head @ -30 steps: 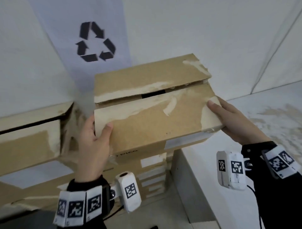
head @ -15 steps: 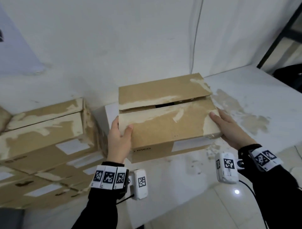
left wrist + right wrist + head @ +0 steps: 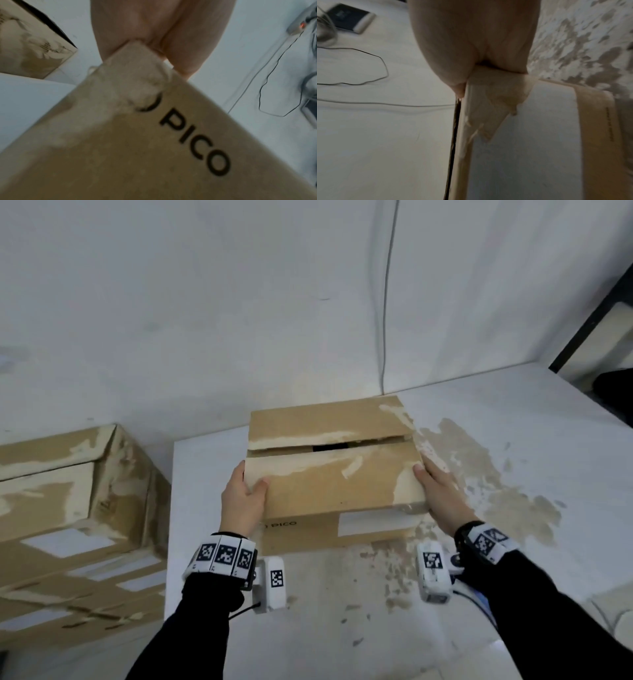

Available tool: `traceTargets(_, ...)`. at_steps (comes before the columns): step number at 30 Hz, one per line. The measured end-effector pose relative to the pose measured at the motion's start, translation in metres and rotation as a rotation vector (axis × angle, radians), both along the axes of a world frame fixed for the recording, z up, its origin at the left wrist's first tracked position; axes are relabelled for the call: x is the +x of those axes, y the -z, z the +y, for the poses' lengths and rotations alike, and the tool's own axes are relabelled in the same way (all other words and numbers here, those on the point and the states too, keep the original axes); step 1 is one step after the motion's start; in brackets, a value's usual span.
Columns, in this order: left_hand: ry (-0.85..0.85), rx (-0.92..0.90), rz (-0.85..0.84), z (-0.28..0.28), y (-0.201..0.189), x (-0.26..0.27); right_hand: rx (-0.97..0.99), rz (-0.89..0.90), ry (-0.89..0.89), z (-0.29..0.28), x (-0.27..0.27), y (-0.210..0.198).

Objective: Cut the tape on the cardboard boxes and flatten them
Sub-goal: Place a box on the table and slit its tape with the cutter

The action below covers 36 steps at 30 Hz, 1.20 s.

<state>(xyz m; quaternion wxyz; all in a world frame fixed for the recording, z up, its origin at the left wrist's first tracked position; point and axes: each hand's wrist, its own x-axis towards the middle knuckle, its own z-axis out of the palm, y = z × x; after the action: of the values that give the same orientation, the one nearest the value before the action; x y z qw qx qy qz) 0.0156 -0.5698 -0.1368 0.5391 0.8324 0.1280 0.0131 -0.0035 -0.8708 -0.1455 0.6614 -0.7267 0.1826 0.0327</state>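
Note:
I hold a brown cardboard box (image 3: 332,474) over the white table (image 3: 534,440), one hand at each near top corner. Its top flaps meet at a seam that gapes in a dark slit, edged with pale torn strips. My left hand (image 3: 244,496) grips the left corner, thumb on the lid. My right hand (image 3: 436,491) grips the right corner the same way. The left wrist view shows the box's (image 3: 137,148) "PICO" face under my left hand (image 3: 163,33). In the right wrist view my right hand (image 3: 471,40) pinches the box's (image 3: 491,97) torn corner. Whether the box touches the table I cannot tell.
A stack of worn cardboard boxes (image 3: 68,508) stands left of the table. The table surface is scuffed with brown patches (image 3: 496,494) at the right. A cable (image 3: 387,302) runs down the white wall. Cables and a power strip (image 3: 298,25) lie on the floor.
Both hands have carried the box rightward from above the stack at the left and lowered it over the white table. The grip on both corners is unchanged.

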Motion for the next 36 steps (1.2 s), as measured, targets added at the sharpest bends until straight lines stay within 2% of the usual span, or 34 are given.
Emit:
traceTargets(2,0.026,0.071,0.034,-0.006,-0.005,0.012,-0.007,0.001,0.005,0.001,-0.007,0.005)
traceTargets(5,0.007,0.195,0.087,-0.004,-0.013,0.02,0.134,0.095,-0.016,-0.014,-0.005,0.012)
traceTargets(9,-0.131,0.298,0.026,-0.019,-0.021,-0.009,0.187,0.203,-0.074,-0.055,0.043,-0.002)
traceTargets(11,-0.141,0.3,-0.041,-0.051,-0.024,-0.043,0.18,0.177,-0.151,-0.064,0.075,-0.013)
traceTargets(13,-0.055,0.262,-0.07,-0.09,-0.025,-0.076,0.147,0.134,-0.245,-0.063,0.103,-0.018)
traceTargets(16,0.064,0.107,0.115,-0.142,-0.022,-0.097,0.091,0.116,-0.385,-0.062,0.117,-0.012)
traceTargets(19,0.047,0.058,0.219,-0.158,-0.011,-0.09,0.059,0.054,-0.338,-0.07,0.099,-0.002)
traceTargets(25,-0.117,0.361,0.151,-0.123,0.004,-0.072,-0.122,0.059,-0.381,-0.08,0.024,0.016)
traceTargets(27,-0.09,0.483,0.135,-0.135,-0.004,-0.079,-0.05,0.134,-0.403,-0.077,0.013,0.02)
traceTargets(30,0.122,0.718,0.251,-0.179,-0.008,-0.094,0.18,0.239,-0.439,-0.071,0.007,0.019)
traceTargets(31,0.178,0.823,0.305,-0.192,-0.004,-0.096,0.227,0.214,-0.438,-0.069,0.005,0.015)
traceTargets(33,0.171,0.984,0.338,-0.204,0.005,-0.096,0.221,0.112,-0.427,-0.066,-0.002,0.01)
traceTargets(36,0.13,1.049,0.238,-0.196,0.012,-0.098,0.062,-0.032,-0.435,-0.065,-0.016,0.003)
